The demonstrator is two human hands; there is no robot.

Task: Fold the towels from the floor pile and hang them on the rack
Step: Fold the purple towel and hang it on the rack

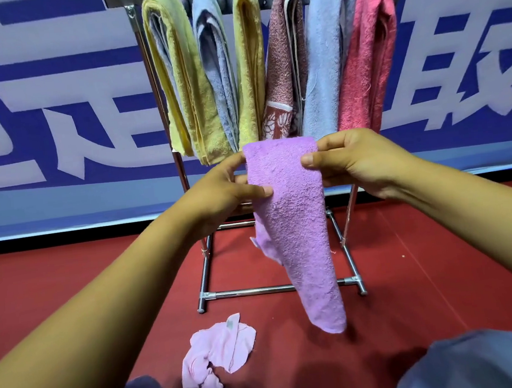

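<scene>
A purple towel (pixel 295 221), folded into a narrow strip, hangs in the air in front of the metal rack (pixel 277 289). My left hand (pixel 223 191) pinches its upper left edge and my right hand (pixel 355 161) pinches its upper right edge. Its lower end dangles just above the red floor. Several folded towels hang side by side on the rack's top bar: yellow (pixel 179 75), light blue (pixel 216 71), yellow, maroon patterned (pixel 283 71), light blue and pink (pixel 366 55). A crumpled pale pink towel (pixel 215 362) lies on the floor near my knees.
A blue banner with large white characters (pixel 48 89) covers the wall behind the rack. The red floor (pixel 430 270) spreads to both sides. My knees in dark and blue-grey trousers (pixel 474 363) fill the bottom edge.
</scene>
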